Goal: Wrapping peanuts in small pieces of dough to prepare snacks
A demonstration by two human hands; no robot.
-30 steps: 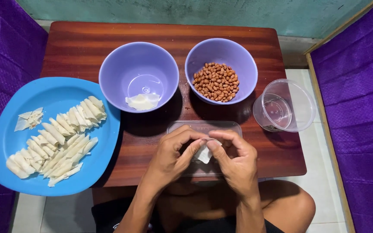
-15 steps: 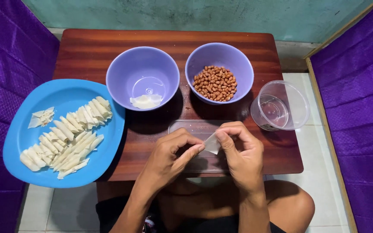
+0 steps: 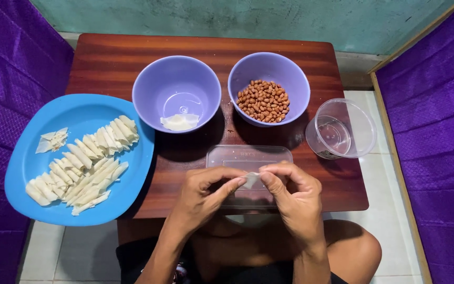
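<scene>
Head view, items recorded by size. Wooden table [image 3: 132,63]: dark red-brown, low, between purple cushioned walls. Blue plate [image 3: 22,173]: overhangs the table's left edge, carries rows of folded white wrappers [image 3: 82,163]. Two lilac bowls at the far side: left bowl [image 3: 176,93] holds a few flat white pieces; right bowl [image 3: 269,88] holds peanuts [image 3: 263,101]. Clear plastic cup [image 3: 341,129]: tilted, at the right edge. Clear flat lid [image 3: 249,155]: on the table, just beyond the hands. Left hand [image 3: 200,197] and right hand [image 3: 295,197]: fingertips meet, both pinching one small white wrapper piece [image 3: 250,180], held above the near table edge.
</scene>
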